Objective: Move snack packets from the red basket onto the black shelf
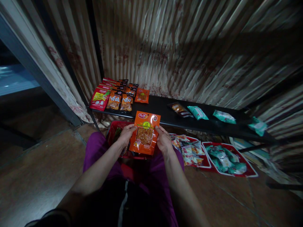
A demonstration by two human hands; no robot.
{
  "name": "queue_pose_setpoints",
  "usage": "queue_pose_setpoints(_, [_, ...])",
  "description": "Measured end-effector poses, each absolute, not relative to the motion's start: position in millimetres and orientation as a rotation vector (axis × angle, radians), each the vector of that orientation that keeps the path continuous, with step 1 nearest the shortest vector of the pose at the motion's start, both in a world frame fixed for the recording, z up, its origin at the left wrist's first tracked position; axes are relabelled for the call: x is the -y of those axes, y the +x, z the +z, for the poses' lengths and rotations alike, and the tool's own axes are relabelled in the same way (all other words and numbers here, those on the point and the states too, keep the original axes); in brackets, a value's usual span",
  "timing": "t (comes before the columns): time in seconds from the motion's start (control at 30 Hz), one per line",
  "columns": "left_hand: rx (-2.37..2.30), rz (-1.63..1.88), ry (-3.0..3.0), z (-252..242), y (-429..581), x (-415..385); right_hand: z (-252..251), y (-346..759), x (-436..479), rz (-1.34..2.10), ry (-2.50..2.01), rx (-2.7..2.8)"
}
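Note:
An orange snack packet (145, 137) with a clear window is held upright in front of me, over the red basket (113, 129) between my knees. My left hand (127, 135) grips its left edge and my right hand (163, 138) its right edge, both with closed fingers. On the black shelf (161, 108) beyond stands a similar orange packet (142, 96). Left of that are black-and-orange snack packets (114, 101) and red packets (99, 98), lined up in rows. The basket's contents are mostly hidden behind the held packet and my hands.
Farther right on the shelf lie a dark brown packet (179, 109) and several mint-green packets (198, 112). Below it, one red basket (206, 157) holds white-and-red packets and another (252, 170) holds green ones. A striped curtain (151, 47) hangs behind, with a dark post (94, 37) at left.

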State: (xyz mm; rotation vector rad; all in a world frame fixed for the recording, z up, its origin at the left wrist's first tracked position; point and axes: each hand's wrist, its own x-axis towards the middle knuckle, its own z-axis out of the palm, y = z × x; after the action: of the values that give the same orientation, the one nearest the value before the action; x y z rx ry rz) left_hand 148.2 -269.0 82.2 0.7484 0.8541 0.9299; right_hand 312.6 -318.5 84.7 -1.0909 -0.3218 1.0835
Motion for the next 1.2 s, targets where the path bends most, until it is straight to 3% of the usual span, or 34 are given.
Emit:
queue_pose_setpoints(0.23, [-0.843, 0.941, 0.686, 80, 150, 261, 84, 311, 324, 1.124, -1.129, 0.361])
queue_pose_setpoints(0.5, [-0.646, 0.683, 0.753, 69, 137, 274, 86, 316, 316, 1.070, -1.140, 0.255])
queue_pose_setpoints(0.87, [-0.683, 0.864, 0.747, 65, 141, 264, 79, 313, 341, 1.356, -1.081, 0.527])
queue_pose_setpoints(1.2, [-0.673, 0.871, 0.774, 68, 142, 262, 81, 310, 343, 1.338, -1.074, 0.602])
